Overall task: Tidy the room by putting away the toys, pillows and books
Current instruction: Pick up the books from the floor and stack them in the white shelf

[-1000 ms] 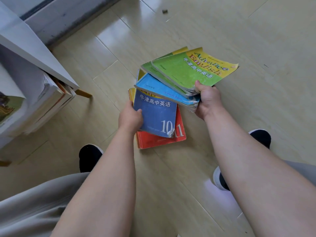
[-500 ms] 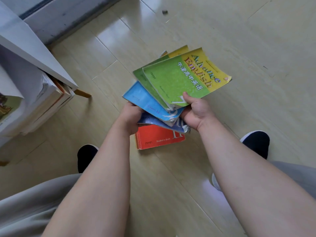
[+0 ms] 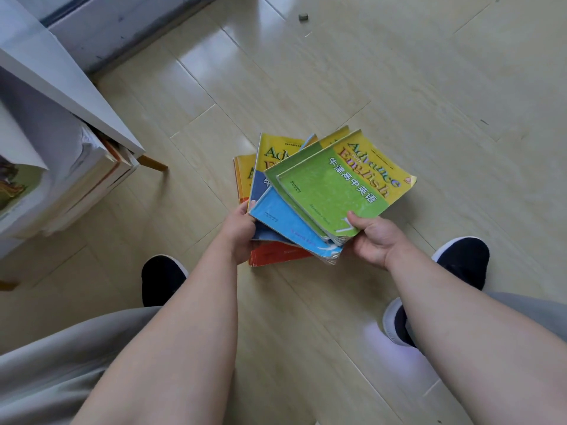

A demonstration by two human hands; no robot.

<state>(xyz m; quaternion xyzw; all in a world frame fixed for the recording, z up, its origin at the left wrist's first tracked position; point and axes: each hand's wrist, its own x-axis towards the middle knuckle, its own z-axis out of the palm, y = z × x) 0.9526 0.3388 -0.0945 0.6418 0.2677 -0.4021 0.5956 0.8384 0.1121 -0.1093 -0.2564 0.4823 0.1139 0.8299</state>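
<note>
I hold a fan of textbooks above the wooden floor. My right hand (image 3: 372,240) grips the bottom corner of the green and yellow books (image 3: 331,191), thumb on the top cover, with a light blue book (image 3: 285,222) tucked under them. My left hand (image 3: 241,228) holds the left edge of a dark blue and yellow book (image 3: 270,167), lifted beneath the fan. An orange book (image 3: 276,254) lies on the floor below, mostly hidden by the others.
A white shelf unit (image 3: 67,87) stands at the left with stacked books (image 3: 76,185) on its lower level and a wooden leg (image 3: 153,164). My two feet in dark shoes flank the books. A small object (image 3: 303,16) lies on the floor far ahead.
The fan in my right hand swung down and right. My left hand lifted the dark blue book off the orange one and brought it under the fan.
</note>
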